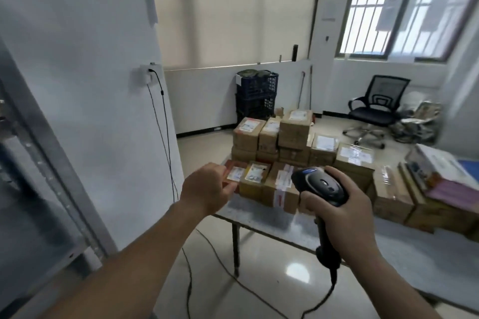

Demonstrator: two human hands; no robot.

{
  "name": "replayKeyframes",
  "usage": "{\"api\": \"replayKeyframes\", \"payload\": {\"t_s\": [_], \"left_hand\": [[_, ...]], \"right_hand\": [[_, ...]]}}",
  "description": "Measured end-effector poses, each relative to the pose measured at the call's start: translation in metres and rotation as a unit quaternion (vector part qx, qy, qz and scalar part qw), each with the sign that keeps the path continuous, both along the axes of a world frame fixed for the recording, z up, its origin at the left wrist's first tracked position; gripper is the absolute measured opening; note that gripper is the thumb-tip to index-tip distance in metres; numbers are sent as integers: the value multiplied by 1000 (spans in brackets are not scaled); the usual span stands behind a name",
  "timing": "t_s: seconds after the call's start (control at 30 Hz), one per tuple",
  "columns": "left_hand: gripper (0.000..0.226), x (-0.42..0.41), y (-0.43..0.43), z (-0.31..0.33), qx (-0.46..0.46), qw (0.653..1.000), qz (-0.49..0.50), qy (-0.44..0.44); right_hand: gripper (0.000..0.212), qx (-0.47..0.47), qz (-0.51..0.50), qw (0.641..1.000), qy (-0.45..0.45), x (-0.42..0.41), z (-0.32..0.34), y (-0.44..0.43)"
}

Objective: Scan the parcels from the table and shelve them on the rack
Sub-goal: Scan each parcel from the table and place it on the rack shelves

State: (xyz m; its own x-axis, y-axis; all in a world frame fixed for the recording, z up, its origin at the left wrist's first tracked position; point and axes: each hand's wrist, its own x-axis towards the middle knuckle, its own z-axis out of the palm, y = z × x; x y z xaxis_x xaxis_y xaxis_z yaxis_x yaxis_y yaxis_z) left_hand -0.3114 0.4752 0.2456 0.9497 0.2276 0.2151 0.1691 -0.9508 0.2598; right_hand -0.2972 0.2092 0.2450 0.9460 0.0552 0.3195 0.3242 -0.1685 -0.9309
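Fig. | Left of me: white wall [90, 59] with socket [146, 75] and hanging cable [165, 116] | ahead: stacked blue crates [256, 93], black office chair [375, 109] | upper right: barred window [383, 5], daylight | floor [259, 280]: glossy pale tile reflecting a bright patch.
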Motion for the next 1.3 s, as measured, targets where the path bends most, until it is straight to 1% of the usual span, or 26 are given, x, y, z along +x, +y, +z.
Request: {"api": "replayKeyframes", "payload": {"t_s": [0.1, 0.2, 0.27, 0.33, 0.4, 0.47, 0.57, 0.73, 0.83, 0.9, 1.0, 1.07, 1.2, 1.3], "left_hand": [[41, 51, -6, -17, -25, 999, -32, 14], [44, 101, -16, -32, -35, 997, -69, 26], [44, 132, -26, -41, -37, 994, -97, 41], [45, 162, -39, -52, -42, 989, -129, 56], [50, 184, -53, -62, -51, 984, -156, 68], [57, 203, -69, -70, -61, 978, -178, 86], [61, 232, -95, -83, -73, 973, -192, 107], [50, 280, -137, -110, -97, 970, -173, 143], [53, 304, -162, -126, -123, 971, -143, 145], [57, 319, -179, -138, -128, 972, -129, 147], [75, 344, -203, -157, -99, 976, -102, 163], [84, 359, -216, -168, -98, 973, -82, 191], [91, 383, -239, -185, -112, 968, -54, 220], [94, 397, -252, -198, -117, 965, -37, 232]], "right_hand": [[68, 1, -45, 999, 19, 29, -8, -10], [66, -5, -85, 996, 31, 59, -15, -17], [71, 0, -106, 994, 37, 75, -21, -18], [82, 7, -129, 991, 44, 90, -27, -21], [90, 13, -145, 988, 51, 101, -32, -26], [92, 11, -162, 985, 53, 112, -37, -35], [92, 9, -186, 981, 59, 127, -41, -50], [82, 21, -202, 975, 88, 162, -55, -78], [79, 24, -203, 974, 99, 188, -70, -96], [82, 23, -199, 973, 112, 207, -81, -109], [88, 15, -189, 973, 131, 236, -97, -129], [90, 8, -176, 974, 140, 255, -105, -142], [89, 2, -155, 975, 159, 287, -115, -163], [92, -3, -141, 975, 169, 305, -122, -173]]}}
